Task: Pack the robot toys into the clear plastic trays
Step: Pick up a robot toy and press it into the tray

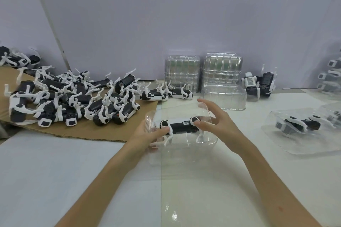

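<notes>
Robot toy (182, 125) lies inside a clear tray (206, 141) at frame centre, betw. both hands, over the white table (55, 180). Cannot tell if the tray rests on the table or is lifted. Toy's long axis runs L–R across the view, approx. level. Black body, round white joints at each end, white legs pointing down toward the person. White label on the body near the R end. Which end is the head: cannot tell (tray glare blurs both ends).

Left hand (145, 134): forearm enters from lower left, fingers curled round the tray's L end, thumb laid across onto the toy's L joint. Clamped on the tray.

Right hand (219, 125): forearm enters from lower right, fingers spread and curved over the tray's far R rim, thumb tip against the toy's R joint. Also gripping the tray.

Surroundings:
- Pile of loose toys (73, 97) on brown cardboard (110, 131) at left, legs sticking out every way.
- Two stacks of empty trays (182, 72) against the back wall.
- A single tray (223, 97) on the table in front of the R stack.
- Standing toy (258, 83) just right of the stacks.
- Packed tray (295, 127) w/ a toy inside, on the table at right, well apart from the hands.
</notes>
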Available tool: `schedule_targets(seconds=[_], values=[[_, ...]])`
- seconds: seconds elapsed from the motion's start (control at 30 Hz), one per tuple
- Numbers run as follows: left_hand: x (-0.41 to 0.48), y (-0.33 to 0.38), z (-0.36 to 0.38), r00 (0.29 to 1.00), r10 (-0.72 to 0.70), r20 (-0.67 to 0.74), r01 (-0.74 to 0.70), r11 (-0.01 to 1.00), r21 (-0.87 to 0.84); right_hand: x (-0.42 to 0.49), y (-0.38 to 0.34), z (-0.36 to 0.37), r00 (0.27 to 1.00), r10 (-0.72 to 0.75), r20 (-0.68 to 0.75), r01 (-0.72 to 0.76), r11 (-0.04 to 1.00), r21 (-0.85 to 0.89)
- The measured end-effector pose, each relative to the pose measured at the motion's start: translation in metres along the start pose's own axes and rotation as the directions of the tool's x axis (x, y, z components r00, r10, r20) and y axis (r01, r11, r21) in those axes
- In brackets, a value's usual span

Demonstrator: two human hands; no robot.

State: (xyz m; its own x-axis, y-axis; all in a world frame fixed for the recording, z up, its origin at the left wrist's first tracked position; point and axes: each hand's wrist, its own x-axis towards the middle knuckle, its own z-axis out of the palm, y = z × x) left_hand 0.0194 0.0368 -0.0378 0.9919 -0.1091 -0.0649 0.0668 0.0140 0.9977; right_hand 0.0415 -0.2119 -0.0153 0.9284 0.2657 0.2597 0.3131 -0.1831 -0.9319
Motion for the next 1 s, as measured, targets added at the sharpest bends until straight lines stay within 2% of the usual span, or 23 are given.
schedule_targets(seconds=[0.07, 0.2, 0.3, 0.5, 0.7, 1.0], values=[[0.001, 0.000, -0.001, 0.999, 0.049, -0.014, -0.049, 0.999, -0.003, 0.000, 0.001, 0.001, 1.000, -0.013, -0.010, 0.013, 1.000, 0.006], [0.002, 0.000, 0.000, 0.980, 0.183, -0.075, -0.175, 0.979, 0.101, 0.003, 0.006, 0.000, 0.998, -0.007, -0.060, 0.005, 0.999, -0.035], [0.001, 0.000, 0.000, 0.971, 0.215, -0.101, -0.207, 0.975, 0.083, 0.006, 0.010, 0.002, 0.995, 0.006, -0.101, -0.012, 0.998, -0.061], [0.006, -0.004, -0.002, 0.962, 0.137, -0.236, -0.146, 0.989, -0.021, 0.011, 0.019, 0.003, 0.978, 0.118, -0.171, -0.121, 0.993, -0.007], [0.007, -0.006, -0.004, 0.977, 0.120, -0.174, -0.125, 0.992, -0.017, 0.012, 0.020, 0.003, 0.968, 0.204, -0.148, -0.199, 0.979, 0.046], [0.004, -0.003, -0.002, 0.981, 0.076, -0.178, -0.079, 0.997, -0.008, 0.003, 0.003, 0.008, 0.994, 0.046, -0.098, -0.043, 0.999, 0.034]])
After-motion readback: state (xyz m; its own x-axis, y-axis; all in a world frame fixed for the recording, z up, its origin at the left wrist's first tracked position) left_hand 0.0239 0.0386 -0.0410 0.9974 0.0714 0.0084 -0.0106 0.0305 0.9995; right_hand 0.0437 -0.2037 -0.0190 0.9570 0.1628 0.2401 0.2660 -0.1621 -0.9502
